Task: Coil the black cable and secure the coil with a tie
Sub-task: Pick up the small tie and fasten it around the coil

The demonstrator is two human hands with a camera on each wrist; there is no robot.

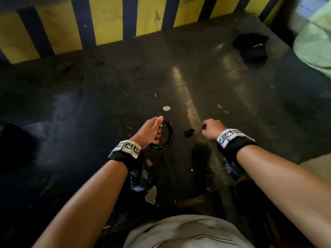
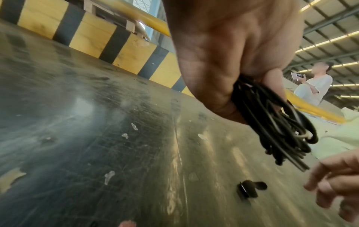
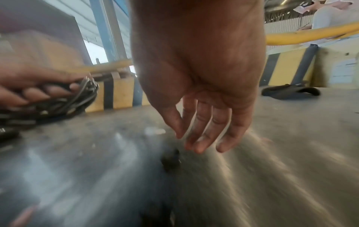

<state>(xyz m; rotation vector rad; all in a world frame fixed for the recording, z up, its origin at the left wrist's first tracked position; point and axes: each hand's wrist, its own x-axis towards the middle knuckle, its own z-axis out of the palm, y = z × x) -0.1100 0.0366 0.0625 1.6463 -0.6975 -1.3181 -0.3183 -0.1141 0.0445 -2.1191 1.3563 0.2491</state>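
The black cable [image 1: 169, 136] is wound into a small coil of several loops, and my left hand [image 1: 152, 131] grips one side of it just above the dark floor. The left wrist view shows the loops [image 2: 272, 122] bunched between thumb and fingers. A small black tie piece [image 1: 189, 132] lies on the floor between my hands, also visible in the wrist views [image 2: 250, 189] [image 3: 170, 159]. My right hand [image 1: 210, 128] hovers to its right, holding nothing. Its fingers [image 3: 200, 130] hang relaxed and nearly straight just above the piece.
A yellow and black striped barrier [image 1: 107, 24] bounds the far side of the scuffed dark floor [image 1: 89, 104]. A black cap-like item [image 1: 250, 46] lies at the back right beside green cloth [image 1: 317, 42]. A person in white [image 2: 314, 86] sits beyond the yellow rail.
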